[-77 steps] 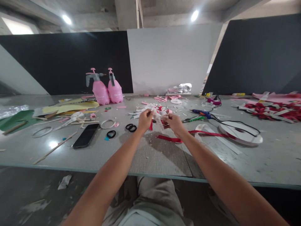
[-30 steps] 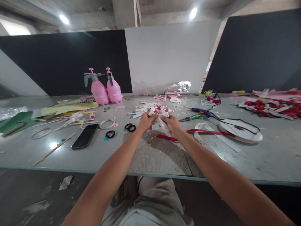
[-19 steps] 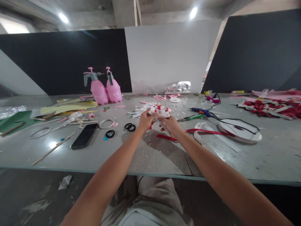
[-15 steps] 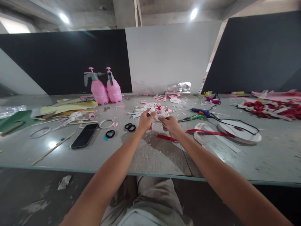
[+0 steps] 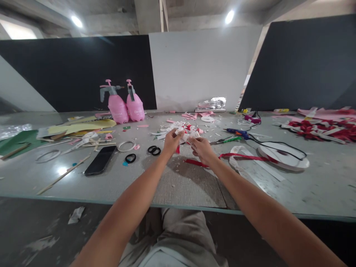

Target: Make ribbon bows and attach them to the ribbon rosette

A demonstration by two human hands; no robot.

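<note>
Both hands meet over the middle of the table, pinching a bunch of white and red ribbon [image 5: 185, 135]. My left hand [image 5: 172, 142] has thumb and fingers closed on its left side. On the right side, my right hand [image 5: 202, 149] pinches the white ribbon; some of its fingers are curled out of sight. White scraps [image 5: 165, 130] lie just behind the hands. A red ribbon [image 5: 244, 156] runs from under my right wrist to a white spool [image 5: 285, 157]. Green-handled scissors [image 5: 229, 139] rest beyond my right hand.
Left of the hands are a phone [image 5: 100, 160], black rings [image 5: 154, 150], a wooden stick [image 5: 63, 175] and two pink spray bottles [image 5: 119, 108]. To the right lie a blue glue gun [image 5: 239, 132] with a black cord and a heap of red and white ribbons [image 5: 322, 129].
The hands stay almost in place, with only a slight shift of the fingers on the ribbon. A little more red shows between them. Nothing else on the table has moved.
</note>
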